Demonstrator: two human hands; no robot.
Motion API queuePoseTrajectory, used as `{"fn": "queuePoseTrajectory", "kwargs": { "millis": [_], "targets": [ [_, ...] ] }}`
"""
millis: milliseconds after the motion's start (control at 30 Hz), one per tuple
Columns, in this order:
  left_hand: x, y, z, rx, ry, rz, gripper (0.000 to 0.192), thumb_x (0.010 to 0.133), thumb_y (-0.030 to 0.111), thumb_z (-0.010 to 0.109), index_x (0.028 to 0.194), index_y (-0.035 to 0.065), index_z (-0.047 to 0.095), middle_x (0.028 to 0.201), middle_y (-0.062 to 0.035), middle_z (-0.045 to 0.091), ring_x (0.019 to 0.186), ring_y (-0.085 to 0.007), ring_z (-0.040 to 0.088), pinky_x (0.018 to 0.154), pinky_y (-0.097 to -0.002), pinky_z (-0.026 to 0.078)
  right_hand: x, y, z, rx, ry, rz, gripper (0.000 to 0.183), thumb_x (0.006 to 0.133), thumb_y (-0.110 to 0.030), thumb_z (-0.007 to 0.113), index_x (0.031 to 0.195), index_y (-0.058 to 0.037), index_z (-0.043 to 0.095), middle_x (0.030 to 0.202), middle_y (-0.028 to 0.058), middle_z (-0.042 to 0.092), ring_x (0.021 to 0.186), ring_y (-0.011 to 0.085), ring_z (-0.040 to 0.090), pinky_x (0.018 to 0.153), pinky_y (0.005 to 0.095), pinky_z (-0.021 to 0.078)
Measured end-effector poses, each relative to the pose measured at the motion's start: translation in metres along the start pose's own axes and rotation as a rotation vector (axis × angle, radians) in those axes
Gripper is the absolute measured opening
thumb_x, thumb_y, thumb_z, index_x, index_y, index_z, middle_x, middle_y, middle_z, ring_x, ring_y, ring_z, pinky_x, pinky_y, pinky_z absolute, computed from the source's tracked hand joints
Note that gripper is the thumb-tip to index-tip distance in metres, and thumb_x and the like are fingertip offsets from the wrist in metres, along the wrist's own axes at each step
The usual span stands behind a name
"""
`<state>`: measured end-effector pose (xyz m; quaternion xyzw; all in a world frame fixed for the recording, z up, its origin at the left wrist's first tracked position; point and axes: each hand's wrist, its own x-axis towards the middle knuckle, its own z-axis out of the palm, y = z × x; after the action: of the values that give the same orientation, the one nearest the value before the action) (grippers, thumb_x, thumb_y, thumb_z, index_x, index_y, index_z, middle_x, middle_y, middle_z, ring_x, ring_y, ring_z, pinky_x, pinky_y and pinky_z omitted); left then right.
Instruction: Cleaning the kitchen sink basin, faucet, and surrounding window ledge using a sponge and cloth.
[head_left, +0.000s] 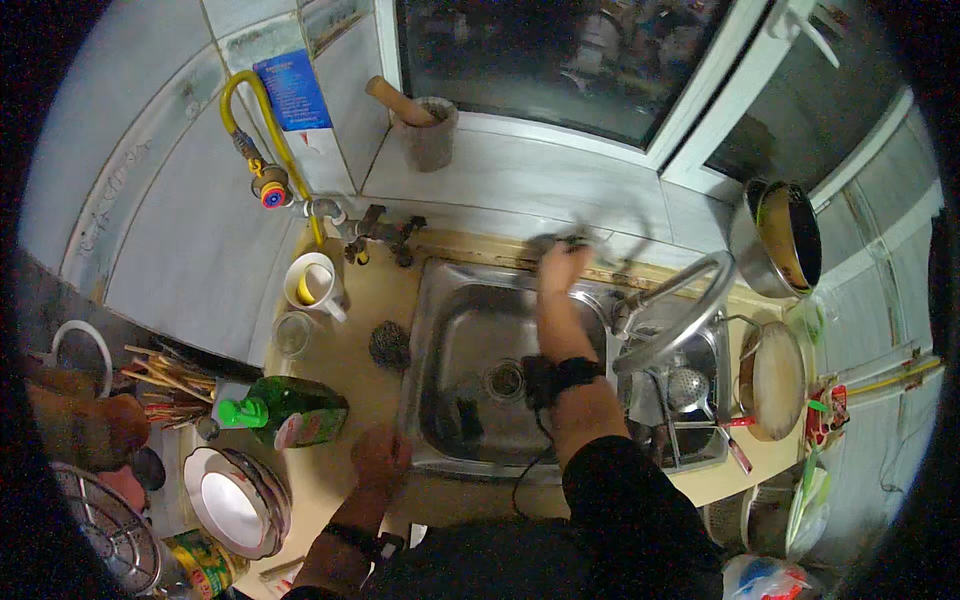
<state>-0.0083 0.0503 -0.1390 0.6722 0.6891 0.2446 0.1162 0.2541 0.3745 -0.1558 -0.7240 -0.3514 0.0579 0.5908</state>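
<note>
My right hand (566, 262) reaches over the back rim of the stainless steel sink (457, 352), touching or holding something dark and blurred; what it is, I cannot tell. A blurred loop, perhaps a wire or cable, curves beside it near the wall. Low at the sink's front left corner is my left hand (382, 454), blurred and in shadow, so its fingers are unclear. The curved faucet (679, 311) arches over the right basin, where a perforated metal ladle (686, 388) lies. A dark mesh scourer (389, 345) rests on the counter left of the sink.
Left on the counter are a green dish soap bottle (304, 412), a white mug (311, 279), a glass (291, 334) and stacked bowls (229, 502). Pots (757, 240) and a round wooden board (776, 379) stand at the right. A stone mortar (431, 142) sits on the sill.
</note>
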Motion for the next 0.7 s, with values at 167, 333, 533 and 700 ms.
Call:
{"fn": "queuePoseTrajectory", "kwargs": {
  "millis": [167,333,533,700],
  "targets": [
    [-0.001,-0.017,0.019,0.044,-0.156,-0.083,0.022,0.076,0.026,0.057,0.069,0.0055,0.057,0.064,-0.0138,0.056,0.059,-0.0345,0.054,0.055,-0.0461,0.042,-0.062,-0.009,-0.024,0.547,-0.629,0.112,0.016,0.084,-0.009,0.047,0.095,-0.0022,0.056,0.083,0.0021,0.055,0.073,0.0106,0.049,0.064,0.0261,0.0399],
    [-0.008,-0.010,0.023,-0.006,0.029,-0.121,0.024,0.082,0.026,0.054,0.076,0.0032,0.059,0.066,-0.0124,0.059,0.060,-0.0297,0.057,0.059,-0.0431,0.043,-0.082,-0.070,-0.156,0.577,-0.891,0.189,0.019,0.088,-0.012,0.047,0.099,-0.0018,0.058,0.084,0.0010,0.056,0.078,0.0112,0.051,0.069,0.0249,0.0408],
    [0.040,0.082,0.039,-0.667,-0.313,-0.226,0.036,0.090,0.036,0.047,0.107,0.0046,0.054,0.099,-0.0105,0.058,0.094,-0.0190,0.055,0.078,-0.0323,0.044,-0.092,-0.040,-0.225,0.420,-1.166,-0.042,0.021,0.090,-0.016,0.049,0.101,-0.0005,0.058,0.089,0.0030,0.059,0.084,0.0121,0.052,0.076,0.0281,0.0420],
    [0.058,0.171,0.041,-1.076,-0.275,0.146,0.041,0.086,0.035,0.055,0.118,0.0102,0.048,0.105,-0.0065,0.055,0.094,-0.0211,0.056,0.076,-0.0382,0.047,-0.065,-0.055,-0.266,-0.055,-1.182,-0.368,0.036,0.087,-0.030,0.053,0.109,-0.0022,0.056,0.098,0.0173,0.060,0.091,0.0276,0.058,0.079,0.0367,0.0455]
  ]
}}
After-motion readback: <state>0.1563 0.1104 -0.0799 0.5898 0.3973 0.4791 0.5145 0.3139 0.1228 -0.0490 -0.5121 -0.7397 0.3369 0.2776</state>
